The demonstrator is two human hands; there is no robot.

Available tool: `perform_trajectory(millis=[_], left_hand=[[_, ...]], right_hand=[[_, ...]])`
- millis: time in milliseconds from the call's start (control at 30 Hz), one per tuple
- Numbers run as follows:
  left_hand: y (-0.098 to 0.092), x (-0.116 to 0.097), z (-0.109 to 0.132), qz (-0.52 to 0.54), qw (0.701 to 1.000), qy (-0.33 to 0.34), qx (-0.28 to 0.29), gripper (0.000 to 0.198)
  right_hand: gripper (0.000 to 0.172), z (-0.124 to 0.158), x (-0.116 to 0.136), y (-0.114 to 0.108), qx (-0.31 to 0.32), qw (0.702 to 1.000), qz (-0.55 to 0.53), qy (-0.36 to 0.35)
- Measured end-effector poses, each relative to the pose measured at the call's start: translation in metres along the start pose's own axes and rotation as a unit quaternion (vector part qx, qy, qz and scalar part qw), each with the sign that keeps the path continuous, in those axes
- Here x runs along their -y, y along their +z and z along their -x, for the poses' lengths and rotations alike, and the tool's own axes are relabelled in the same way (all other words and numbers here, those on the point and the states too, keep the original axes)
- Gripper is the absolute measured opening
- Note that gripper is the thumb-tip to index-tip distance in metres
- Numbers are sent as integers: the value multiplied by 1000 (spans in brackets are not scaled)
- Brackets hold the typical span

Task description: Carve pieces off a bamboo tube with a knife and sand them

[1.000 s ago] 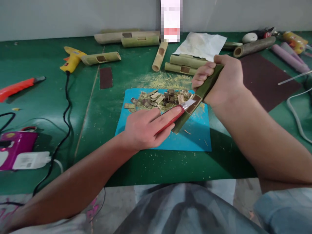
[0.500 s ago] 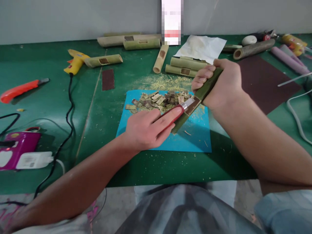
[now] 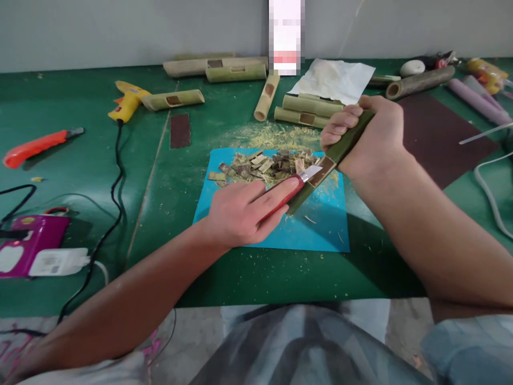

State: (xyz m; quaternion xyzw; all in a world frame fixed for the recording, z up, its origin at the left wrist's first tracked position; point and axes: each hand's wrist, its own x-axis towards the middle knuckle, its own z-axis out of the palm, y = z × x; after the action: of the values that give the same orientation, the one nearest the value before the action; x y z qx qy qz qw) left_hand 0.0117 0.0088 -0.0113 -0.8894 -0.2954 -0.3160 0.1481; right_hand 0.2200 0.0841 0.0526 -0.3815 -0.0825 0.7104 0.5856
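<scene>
My left hand (image 3: pixel 244 211) is closed around the red handle of a carving knife (image 3: pixel 282 197), index finger stretched along it. The blade points up to the right, over the rectangular opening cut in a green bamboo tube (image 3: pixel 320 175); whether its edge touches the bamboo I cannot tell. My right hand (image 3: pixel 371 136) wraps round the tube's upper end and holds it slanted. Beneath lies a blue sheet (image 3: pixel 320 232), with a heap of bamboo chips (image 3: pixel 264 164) on its far part.
Several notched bamboo tubes (image 3: pixel 236 73) lie along the back. At left are a yellow hot glue gun (image 3: pixel 127 101), an orange utility knife (image 3: pixel 38 147) and a purple power strip (image 3: pixel 44 240) with cables. Brown sandpaper (image 3: pixel 436 139) and white paper (image 3: pixel 332 80) lie at right.
The knife blade has turned a little and shifted slightly within the opening. The bamboo tube has moved slightly up and right with my right hand. Both grips stay the same.
</scene>
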Motion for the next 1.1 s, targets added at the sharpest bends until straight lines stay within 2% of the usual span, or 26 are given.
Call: perform_trajectory(millis=[167, 433, 633, 900, 1000, 1100], left_hand=[[-1, 0, -4, -13, 1000, 13, -1, 32], [-2, 1, -2, 3, 1000, -4, 0, 34], [0, 2, -2, -13, 1000, 13, -2, 36], [-4, 0, -1, -58, 996, 49, -39, 35], [-7, 0, -1, -49, 997, 55, -38, 33], [-9, 1, -1, -22, 998, 52, -20, 32]], right_hand=[[23, 2, -9, -1, 5, 999, 4, 31], [22, -5, 2, -2, -5, 1000, 11, 15], [22, -2, -6, -3, 9, 999, 8, 43], [35, -1, -2, -2, 74, 990, 24, 119], [40, -1, -2, -3, 94, 987, 64, 115], [42, -1, -1, -3, 102, 987, 54, 109]])
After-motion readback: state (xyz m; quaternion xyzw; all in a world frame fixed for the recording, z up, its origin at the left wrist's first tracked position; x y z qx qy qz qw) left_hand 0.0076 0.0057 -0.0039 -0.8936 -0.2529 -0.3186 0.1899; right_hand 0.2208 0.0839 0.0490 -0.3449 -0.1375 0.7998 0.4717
